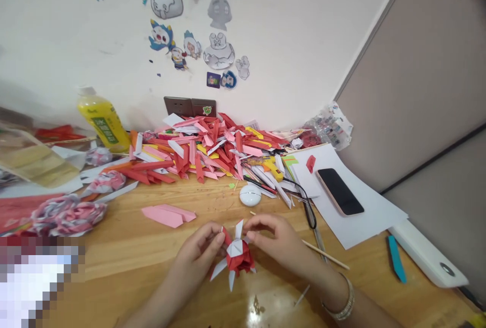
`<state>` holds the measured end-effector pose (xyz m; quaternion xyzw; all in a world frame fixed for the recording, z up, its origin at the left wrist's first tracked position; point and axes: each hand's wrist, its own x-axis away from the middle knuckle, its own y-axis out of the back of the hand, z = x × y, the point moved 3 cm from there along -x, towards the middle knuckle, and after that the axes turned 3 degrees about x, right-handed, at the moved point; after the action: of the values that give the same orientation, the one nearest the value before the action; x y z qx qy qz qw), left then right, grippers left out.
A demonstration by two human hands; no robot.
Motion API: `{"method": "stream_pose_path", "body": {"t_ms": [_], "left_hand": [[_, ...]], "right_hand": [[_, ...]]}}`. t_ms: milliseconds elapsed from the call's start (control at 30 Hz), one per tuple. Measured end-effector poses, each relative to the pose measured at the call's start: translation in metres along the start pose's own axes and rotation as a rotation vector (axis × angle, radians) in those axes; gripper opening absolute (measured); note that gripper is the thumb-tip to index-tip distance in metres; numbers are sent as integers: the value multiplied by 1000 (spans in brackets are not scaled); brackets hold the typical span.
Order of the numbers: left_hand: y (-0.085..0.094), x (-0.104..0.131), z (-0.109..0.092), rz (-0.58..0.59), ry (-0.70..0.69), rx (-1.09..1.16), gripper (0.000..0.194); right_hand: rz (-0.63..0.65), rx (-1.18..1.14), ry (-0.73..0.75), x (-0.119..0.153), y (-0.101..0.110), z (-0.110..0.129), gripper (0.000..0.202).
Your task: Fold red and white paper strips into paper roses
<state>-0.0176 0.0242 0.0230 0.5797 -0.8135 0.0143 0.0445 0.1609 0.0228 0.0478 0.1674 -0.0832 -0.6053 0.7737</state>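
Note:
Between my two hands is a red and white folded-paper piece [239, 256] with several pointed flaps sticking out around it. My left hand [201, 249] pinches a red flap on its upper left side between thumb and fingers. On the other side, my right hand [275, 239] has thumb and fingers closed at a white flap near the top right. The piece is held just above the wooden table [152, 267]. Pink folded paper strips [169, 215] lie a little beyond my left hand, and a white rounded case [250, 195] sits beyond the piece.
A heap of folded paper strips [197, 148] lies along the wall, with a yellow glue gun [274, 168] at its right. A yellow drink bottle [104, 123] stands at the left. A phone [339, 191] rests on white paper [341, 234]. A wooden stick [328, 256] lies by my right forearm.

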Motion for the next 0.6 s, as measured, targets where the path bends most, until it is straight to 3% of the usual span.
{"method": "stream_pose_path", "body": {"t_ms": [100,267,467,600], "left_hand": [[-2,7,-10,19,-73,-24,31],[-12,19,-30,30,-347,-171,9],[-10,19,-28,-30,-366,-129,7],[-6,22,-35,-82,-510,-268,10]], "right_hand": [[-7,75,54,4,-10,6,5],[-45,116,221,12,-14,20,4],[-50,95,249,13,-15,20,8],[-60,127,324,15,-14,22,14]]}}
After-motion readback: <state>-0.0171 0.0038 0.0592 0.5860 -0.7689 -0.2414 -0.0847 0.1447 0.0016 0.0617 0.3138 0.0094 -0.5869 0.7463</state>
